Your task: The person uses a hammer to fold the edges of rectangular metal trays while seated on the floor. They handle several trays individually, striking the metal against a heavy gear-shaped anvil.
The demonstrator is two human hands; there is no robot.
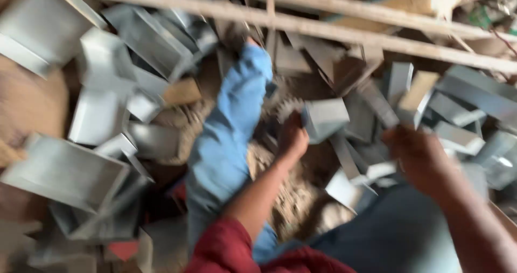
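Item: your left hand (291, 140), centre of the frame, grip clamped on the lower left edge of a small grey metal box piece (325, 120), which sits just right of centre and is lifted slightly above the heap. Item: your right hand (419, 155), right of centre, fingers curled together in a loose fist; the blur hides whether anything is inside, so you cannot tell what it holds. It hangs near a thin grey metal strip (347, 160) that runs down from the box piece. Item: red sleeve (231, 251), bottom centre, on your left arm. Item: blue-trousered leg (229, 133), stretched from the bottom centre up toward the upper middle, left of the left hand. Item: heap of folded grey sheet-metal channels (102, 111), spread across the left half and again along the right side, lying at all angles and overlapping. Item: large open grey metal tray (64, 170), lower left. Item: pale wooden rails (301, 22), crossing the top of the frame on a slant from upper left to right. Item: sawdust-like brown litter (291, 203) on the floor, centre bottom, beneath your arms. Whole view is motion-blurred.
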